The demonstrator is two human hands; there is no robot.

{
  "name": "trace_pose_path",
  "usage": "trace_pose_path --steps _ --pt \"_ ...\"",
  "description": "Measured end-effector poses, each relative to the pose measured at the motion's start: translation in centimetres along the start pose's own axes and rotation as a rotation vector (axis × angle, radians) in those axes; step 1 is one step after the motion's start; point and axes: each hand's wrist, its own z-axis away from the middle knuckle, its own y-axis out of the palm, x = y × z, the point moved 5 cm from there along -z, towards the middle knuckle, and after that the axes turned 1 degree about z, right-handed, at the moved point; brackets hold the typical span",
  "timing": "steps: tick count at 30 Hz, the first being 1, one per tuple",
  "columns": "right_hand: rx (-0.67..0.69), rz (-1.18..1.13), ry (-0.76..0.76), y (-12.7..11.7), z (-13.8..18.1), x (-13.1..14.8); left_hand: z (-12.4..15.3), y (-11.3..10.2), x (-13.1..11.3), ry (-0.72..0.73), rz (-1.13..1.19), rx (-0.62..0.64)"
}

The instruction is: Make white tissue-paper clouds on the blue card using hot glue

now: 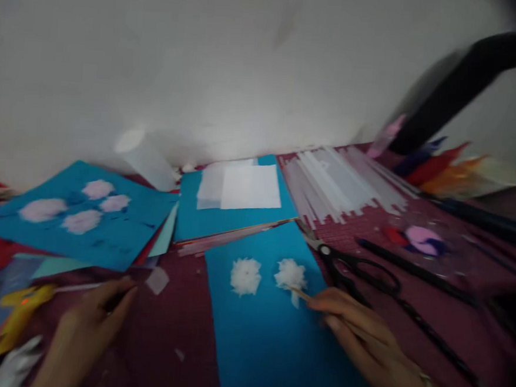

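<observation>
The blue sheet (265,341) at 6 o'clock was smooth, matt paper. The left tuft (246,276) and the right tuft (291,272) on it looked soft and fluffy, like torn white tissue. The thin stick (299,292) pinched in the right hand (363,336) looked like pale wood. The scissors (358,271) at 3 o'clock had glossy black plastic handles and dull metal blades. The white strips (342,184) at 1 o'clock were thin paper. The desk (168,334) bore a matt maroon covering, its material lost in blur

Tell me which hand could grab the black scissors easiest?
Probably the right hand: it rests just beside the scissors, though it holds a thin stick. The left hand is far across the blue paper.
</observation>
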Motion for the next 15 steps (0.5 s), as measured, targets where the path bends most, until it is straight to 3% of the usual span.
trace_pose_path --steps 4,9,15 --pt "0.027 0.04 0.001 0.2 0.7 -1.1 -0.4 -1.0 1.6 -0.104 -0.069 0.037" --pt "0.055 0.052 0.0 0.3 1.0 -0.9 -1.3 1.5 -0.5 -0.031 -0.072 0.151" --pt "0.043 0.067 -0.008 0.1 0.6 -0.4 -2.1 3.2 -0.7 -0.057 0.034 0.126"
